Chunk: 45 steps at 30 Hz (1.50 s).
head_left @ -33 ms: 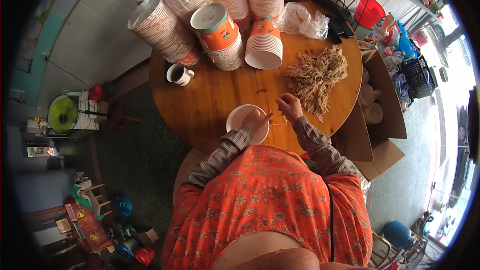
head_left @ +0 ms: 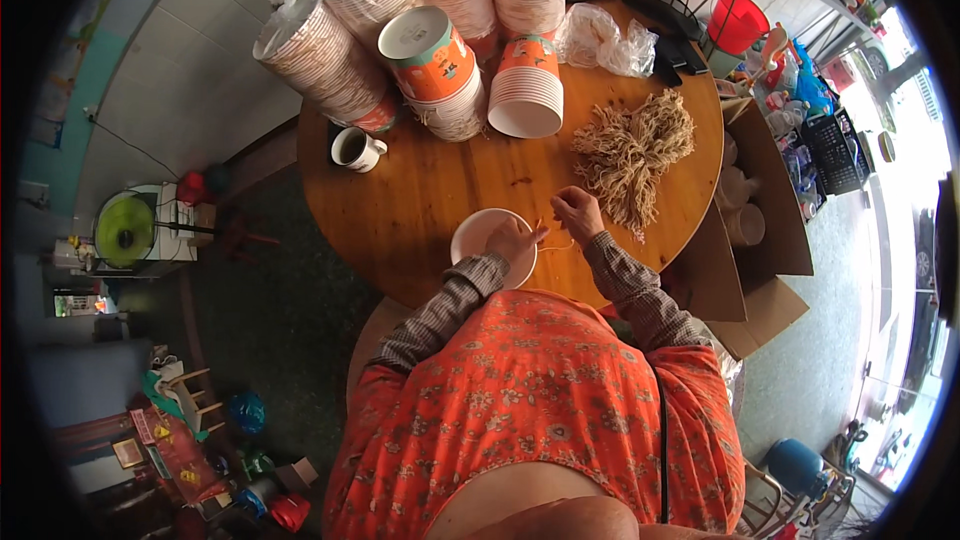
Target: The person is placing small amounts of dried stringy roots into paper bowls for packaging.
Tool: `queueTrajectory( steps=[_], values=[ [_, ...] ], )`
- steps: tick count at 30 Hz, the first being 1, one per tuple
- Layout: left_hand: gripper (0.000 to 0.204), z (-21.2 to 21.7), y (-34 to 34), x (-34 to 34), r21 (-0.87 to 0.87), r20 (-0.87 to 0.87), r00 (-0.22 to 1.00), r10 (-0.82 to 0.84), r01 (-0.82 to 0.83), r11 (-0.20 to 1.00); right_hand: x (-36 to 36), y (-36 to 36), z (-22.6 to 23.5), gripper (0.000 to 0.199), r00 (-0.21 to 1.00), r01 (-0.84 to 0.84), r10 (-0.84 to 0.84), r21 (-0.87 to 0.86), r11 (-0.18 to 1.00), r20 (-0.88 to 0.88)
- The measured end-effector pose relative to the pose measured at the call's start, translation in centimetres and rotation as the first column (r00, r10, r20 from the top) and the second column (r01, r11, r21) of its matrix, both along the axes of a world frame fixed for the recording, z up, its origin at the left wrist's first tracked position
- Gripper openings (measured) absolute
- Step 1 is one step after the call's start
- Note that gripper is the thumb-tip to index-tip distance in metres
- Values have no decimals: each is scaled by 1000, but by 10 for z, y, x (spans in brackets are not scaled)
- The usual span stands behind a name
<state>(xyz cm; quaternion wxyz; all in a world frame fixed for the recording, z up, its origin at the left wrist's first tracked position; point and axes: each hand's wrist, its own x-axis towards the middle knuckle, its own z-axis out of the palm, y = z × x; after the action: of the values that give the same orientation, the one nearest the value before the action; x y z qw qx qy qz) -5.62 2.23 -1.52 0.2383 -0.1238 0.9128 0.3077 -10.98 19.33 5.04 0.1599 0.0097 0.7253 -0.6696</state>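
String (head_left: 556, 246), a thin tan strand pinched between the left hand (head_left: 513, 238) and right hand (head_left: 578, 212) over a paper bowl (head_left: 478, 230) (both grips clenched on it), looks light, limp, best held near its ends.

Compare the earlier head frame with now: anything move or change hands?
No visible change. The left hand rests on the white paper bowl, the right hand pinches a thin string beside the pile of tan strings. The cup stacks and mug are as before.
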Motion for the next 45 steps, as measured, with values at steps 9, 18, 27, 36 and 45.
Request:
queueTrajectory(
  steps=[9,18,27,36,45],
  values=[
    [17,73,-24,22,347,-542,811,222,-25,937,15,-10,8,18,996,-32,55,-301,953,69],
    [14,168,-23,51,457,-630,713,309,18,889,35,-38,82,9,929,-35,-90,-328,944,-360],
    [14,175,-21,56,312,-765,615,193,91,946,43,-33,112,7,901,-16,-80,-217,976,-427],
    [14,176,-17,60,245,-792,595,138,102,964,47,-31,108,9,913,-23,-64,-207,978,-403],
    [16,172,-13,64,194,-825,557,96,119,974,50,-34,92,8,895,-13,-66,-175,984,-441]
  ],
)
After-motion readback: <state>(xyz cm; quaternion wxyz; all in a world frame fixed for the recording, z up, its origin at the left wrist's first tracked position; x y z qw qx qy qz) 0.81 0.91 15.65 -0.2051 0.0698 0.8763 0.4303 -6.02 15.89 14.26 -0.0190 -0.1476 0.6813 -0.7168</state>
